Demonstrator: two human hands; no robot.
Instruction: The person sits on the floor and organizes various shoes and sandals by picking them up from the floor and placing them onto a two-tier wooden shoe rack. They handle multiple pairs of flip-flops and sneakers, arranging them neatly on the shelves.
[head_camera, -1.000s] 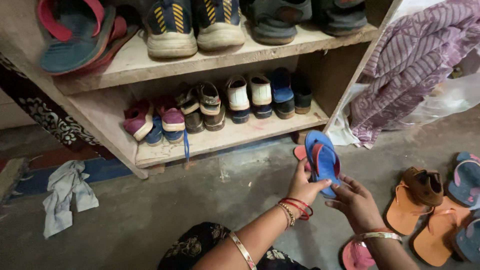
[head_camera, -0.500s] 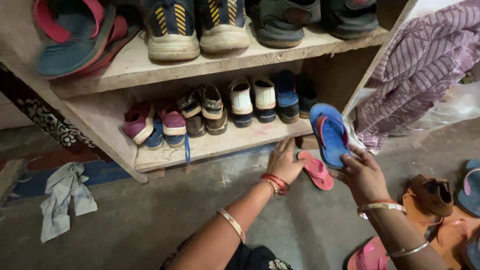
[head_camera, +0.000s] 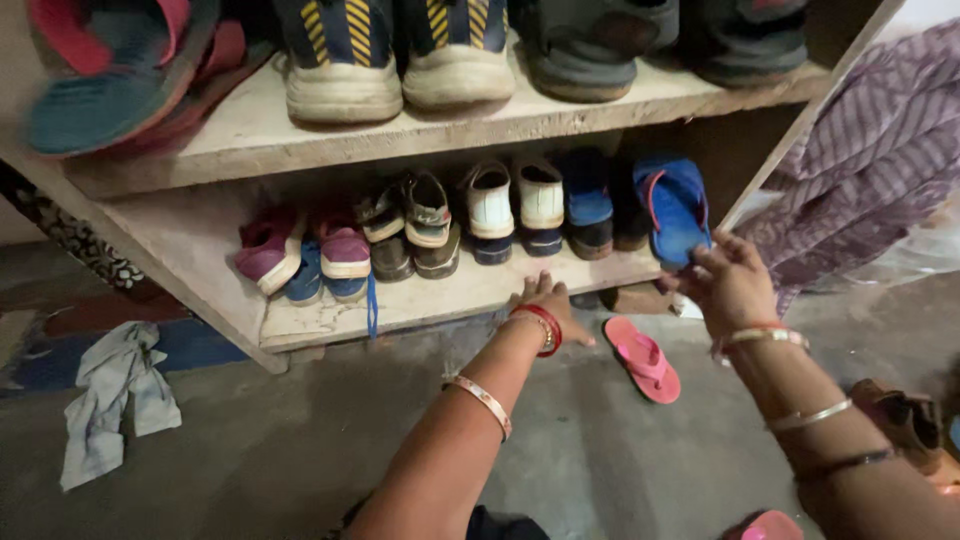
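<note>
Fingers of the right hand (head_camera: 728, 285) pinch the heel end of a blue flip-flop (head_camera: 675, 208), toe tilted up and leaning into the far right corner of the lower shelf (head_camera: 440, 295), beside the row of small shoes (head_camera: 490, 205), where the only free gap lies. The left hand (head_camera: 548, 305) rests flat, fingers spread and gripping nothing, on the shelf's front edge, likely as a brace. A pink flip-flop (head_camera: 642, 358) lies on the floor (head_camera: 300, 450) between both hands.

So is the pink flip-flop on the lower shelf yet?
No, the pink flip-flop lies on the concrete floor below the lower shelf, beside the left hand.
</note>
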